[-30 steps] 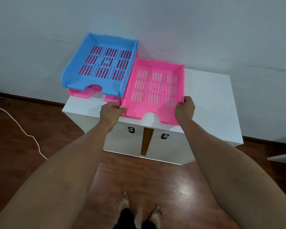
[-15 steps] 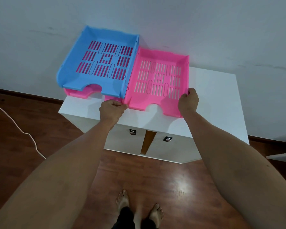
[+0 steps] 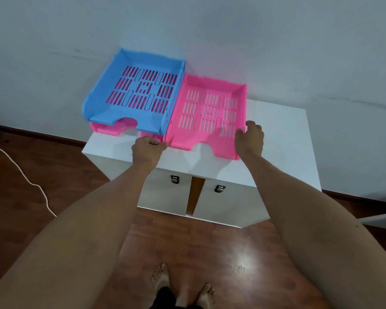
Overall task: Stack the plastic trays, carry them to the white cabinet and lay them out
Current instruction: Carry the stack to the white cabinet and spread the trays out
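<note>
Hands hold one pink tray (image 3: 207, 117) flat on the white cabinet (image 3: 281, 139), left hand (image 3: 146, 149) pinching its front corner, right hand (image 3: 250, 139) closed on its side wall (probably squaring it beside the blue tray (image 3: 138, 85), stacked on another pink one).

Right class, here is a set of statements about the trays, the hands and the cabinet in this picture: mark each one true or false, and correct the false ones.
1. The blue tray sits on top of a pink tray. True.
2. The right-hand pink tray lies on the floor. False: it lies on the white cabinet.
3. The left hand is at that tray's front left corner. True.
4. The right hand rests on the blue tray. False: it is at the right-hand pink tray's right edge.
5. The two cabinet doors meet flush. False: a gap shows between them.
</note>
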The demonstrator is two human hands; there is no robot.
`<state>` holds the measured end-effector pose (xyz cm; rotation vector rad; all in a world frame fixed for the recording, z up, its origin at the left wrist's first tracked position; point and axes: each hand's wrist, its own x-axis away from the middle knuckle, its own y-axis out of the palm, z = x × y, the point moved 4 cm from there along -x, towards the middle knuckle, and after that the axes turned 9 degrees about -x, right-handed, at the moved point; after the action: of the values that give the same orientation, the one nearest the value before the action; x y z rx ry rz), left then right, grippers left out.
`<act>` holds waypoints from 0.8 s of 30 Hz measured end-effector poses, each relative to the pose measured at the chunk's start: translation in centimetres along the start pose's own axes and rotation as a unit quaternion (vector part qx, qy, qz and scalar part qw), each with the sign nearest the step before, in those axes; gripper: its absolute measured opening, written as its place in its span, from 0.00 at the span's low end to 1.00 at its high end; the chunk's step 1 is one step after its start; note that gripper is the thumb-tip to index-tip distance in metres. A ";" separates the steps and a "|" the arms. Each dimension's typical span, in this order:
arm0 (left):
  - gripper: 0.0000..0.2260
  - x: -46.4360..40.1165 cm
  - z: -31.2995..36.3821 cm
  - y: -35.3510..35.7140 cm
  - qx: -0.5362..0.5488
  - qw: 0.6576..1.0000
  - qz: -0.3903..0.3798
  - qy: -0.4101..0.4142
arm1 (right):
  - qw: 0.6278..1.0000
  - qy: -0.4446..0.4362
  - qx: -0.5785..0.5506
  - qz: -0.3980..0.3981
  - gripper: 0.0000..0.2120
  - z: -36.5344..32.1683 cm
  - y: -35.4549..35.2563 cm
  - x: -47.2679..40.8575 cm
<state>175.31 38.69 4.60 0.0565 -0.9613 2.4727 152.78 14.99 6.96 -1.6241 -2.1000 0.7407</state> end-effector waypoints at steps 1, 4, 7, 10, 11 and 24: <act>0.12 0.0 0.1 -0.2 -0.008 1.000 0.001 0.000 | 1.000 -0.010 0.002 -0.004 0.20 -0.2 0.3 0.3; 0.09 0.3 0.8 -1.7 -0.025 1.000 0.012 0.006 | 0.999 -0.027 -0.032 -0.026 0.18 -1.6 0.8 1.4; 0.07 0.9 1.9 -4.2 -0.035 0.998 0.040 0.033 | 0.993 -0.065 -0.069 -0.066 0.18 -4.1 1.1 3.1; 0.03 0.1 2.4 -6.6 -0.037 0.995 0.066 0.061 | 0.987 -0.092 -0.085 -0.104 0.19 -6.4 2.3 4.7; 0.07 -0.4 2.6 -7.3 -0.038 0.995 0.071 0.064 | 0.985 -0.093 -0.089 -0.111 0.19 -7.1 2.7 5.1; 0.24 -11.3 2.1 -15.8 -0.097 0.984 0.075 0.128 | 0.988 -0.089 -0.098 -0.076 0.21 -16.4 12.9 5.9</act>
<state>192.15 42.62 13.68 -0.4031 -1.1207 2.4279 170.80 26.02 11.78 -1.5192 -2.4612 0.6683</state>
